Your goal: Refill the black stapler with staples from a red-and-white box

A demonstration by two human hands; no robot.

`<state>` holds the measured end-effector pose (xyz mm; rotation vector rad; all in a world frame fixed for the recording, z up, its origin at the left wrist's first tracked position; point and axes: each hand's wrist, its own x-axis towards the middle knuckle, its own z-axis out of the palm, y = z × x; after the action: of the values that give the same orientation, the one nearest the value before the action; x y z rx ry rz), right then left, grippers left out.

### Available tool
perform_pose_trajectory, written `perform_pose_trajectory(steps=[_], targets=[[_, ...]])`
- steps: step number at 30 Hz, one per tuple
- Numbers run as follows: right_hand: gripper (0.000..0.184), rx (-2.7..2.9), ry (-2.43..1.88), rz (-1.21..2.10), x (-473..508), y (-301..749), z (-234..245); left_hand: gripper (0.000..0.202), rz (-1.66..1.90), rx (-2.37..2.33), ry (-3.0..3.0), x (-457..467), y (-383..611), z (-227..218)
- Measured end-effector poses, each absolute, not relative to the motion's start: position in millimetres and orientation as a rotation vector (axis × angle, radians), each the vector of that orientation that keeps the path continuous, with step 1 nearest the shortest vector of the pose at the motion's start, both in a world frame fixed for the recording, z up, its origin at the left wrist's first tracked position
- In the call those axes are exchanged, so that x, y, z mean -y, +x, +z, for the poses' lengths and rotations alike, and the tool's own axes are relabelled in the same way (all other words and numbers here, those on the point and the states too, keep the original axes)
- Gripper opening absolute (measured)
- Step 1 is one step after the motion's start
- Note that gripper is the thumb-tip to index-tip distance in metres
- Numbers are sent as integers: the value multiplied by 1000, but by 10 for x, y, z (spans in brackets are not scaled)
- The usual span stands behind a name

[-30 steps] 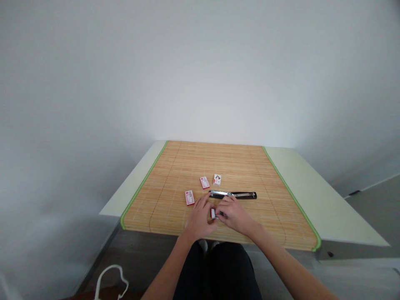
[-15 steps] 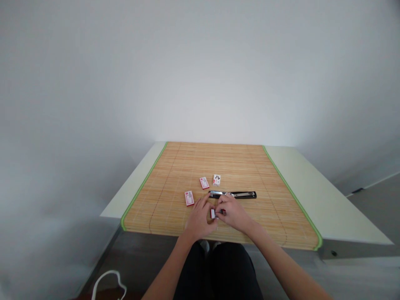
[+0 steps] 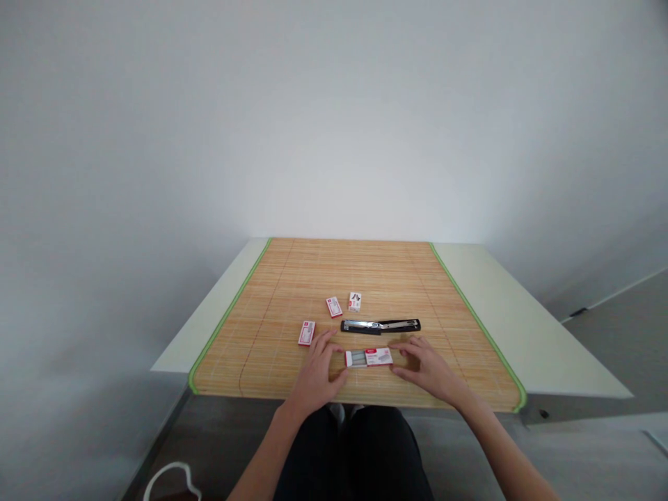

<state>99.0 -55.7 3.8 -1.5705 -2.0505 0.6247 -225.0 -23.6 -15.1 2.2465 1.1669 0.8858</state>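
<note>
A red and white staple box lies on the bamboo mat with its tray slid out to the left, showing grey staple strips. My left hand is at the tray's left end, fingers apart and curved around it. At the box's right end is my right hand, thumb and fingers spread; whether the fingertips touch the box I cannot tell. Just beyond the box, a black stapler lies opened out flat, its metal parts facing up.
Three more small red and white boxes lie on the mat: one box beside my left hand, another box and a third box farther back. The bamboo mat has green edging and covers the middle of a white table against the wall.
My hands have moved apart, the right one to the right. The staple box, mostly hidden between my fingers before, now lies in full view with its tray pulled partly out.
</note>
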Motion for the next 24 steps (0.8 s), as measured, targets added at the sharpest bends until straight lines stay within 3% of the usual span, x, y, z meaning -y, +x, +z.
perform_pose_trajectory(steps=[12, 24], targets=[[31, 2056, -1515, 685, 457, 852, -9, 28, 826, -1145, 2203, 133, -2157, -256], [34, 1930, -1526, 653, 535, 829, -74, 21, 906, -1180, 2131, 146, -2030, -252]])
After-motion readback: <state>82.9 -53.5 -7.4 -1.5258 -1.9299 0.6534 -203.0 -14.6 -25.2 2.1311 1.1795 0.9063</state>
